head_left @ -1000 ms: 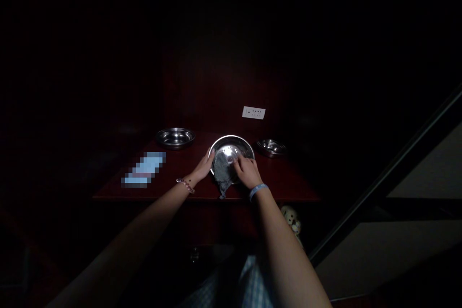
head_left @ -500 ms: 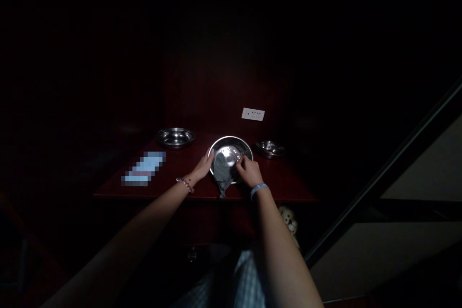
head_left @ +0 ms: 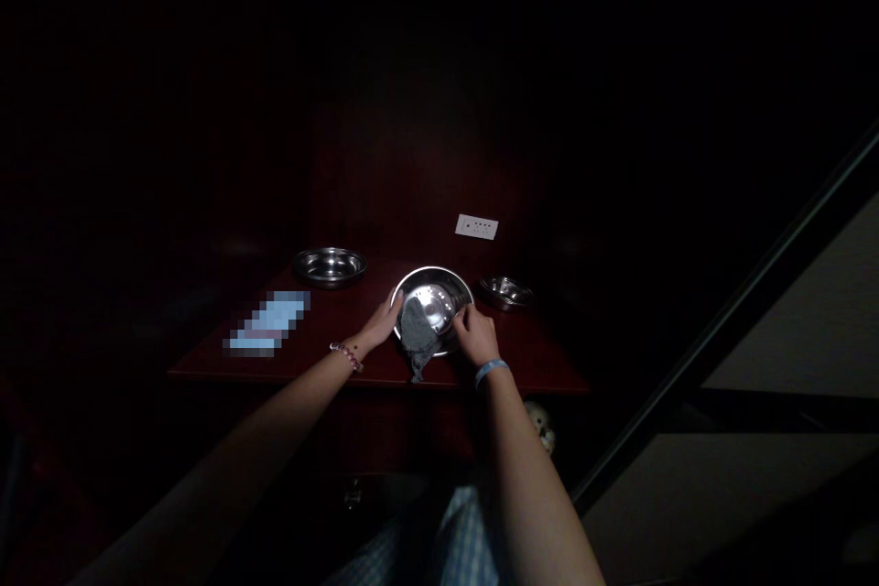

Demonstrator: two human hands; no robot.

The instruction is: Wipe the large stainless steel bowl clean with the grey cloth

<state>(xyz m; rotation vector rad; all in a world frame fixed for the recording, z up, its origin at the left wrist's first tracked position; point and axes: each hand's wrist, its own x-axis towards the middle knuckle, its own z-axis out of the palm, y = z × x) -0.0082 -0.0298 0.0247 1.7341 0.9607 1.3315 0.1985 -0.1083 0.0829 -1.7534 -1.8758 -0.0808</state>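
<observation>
A shiny stainless steel bowl (head_left: 439,288) is tilted toward me over the front part of the desk. My left hand (head_left: 380,324) grips its left rim, thumb at the edge and the other fingers behind. A dark grey cloth (head_left: 417,330) lies inside the bowl's left side and hangs over the front rim, close to my left thumb. At the right rim, my right hand (head_left: 476,335) is closed, with fingertips pinched together just inside the bowl. What those fingertips hold, if anything, is hidden. Bright spots of light show on the bowl's inner wall.
On the dark red desk (head_left: 343,357), a shallow steel dish (head_left: 330,266) stands back left and more steel dishes (head_left: 506,292) back right. A pixelated pale-blue flat item (head_left: 269,322) lies at left. A white socket plate (head_left: 476,226) is on the back wall. A plush toy (head_left: 541,426) hangs below the desk.
My right hand has shifted from inside the bowl toward its right rim. The left hand keeps its grip. The whole view has moved slightly.
</observation>
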